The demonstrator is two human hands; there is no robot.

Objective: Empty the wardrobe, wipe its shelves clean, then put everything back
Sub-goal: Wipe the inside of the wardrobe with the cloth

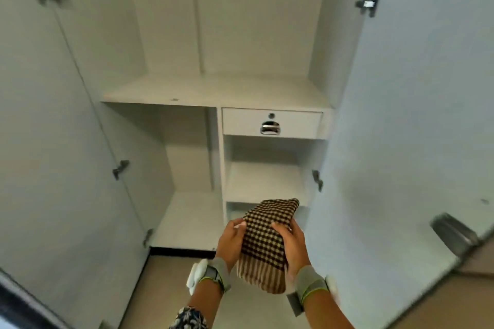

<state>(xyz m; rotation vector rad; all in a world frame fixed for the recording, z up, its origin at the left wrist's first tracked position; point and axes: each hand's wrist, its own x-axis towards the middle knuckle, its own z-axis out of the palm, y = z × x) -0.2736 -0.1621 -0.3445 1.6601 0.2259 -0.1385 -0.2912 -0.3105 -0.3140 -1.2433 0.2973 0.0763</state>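
A white wardrobe [213, 93] stands open in front of me, with nothing on the shelves I can see. Between my hands is a folded brown-and-cream checked cloth [267, 238], held low in front of the lower right compartment [264, 181]. My left hand [231, 239] grips the cloth's left edge, thumb on top. My right hand [291, 246] grips its right side, fingers curled over it. Both wrists wear grey bands.
The two wardrobe doors stand open, the left door [53, 141] and the right door [414, 115], narrowing the space at my sides. A shut drawer [271, 123] with a metal handle sits under the wide shelf. Beige floor lies below.
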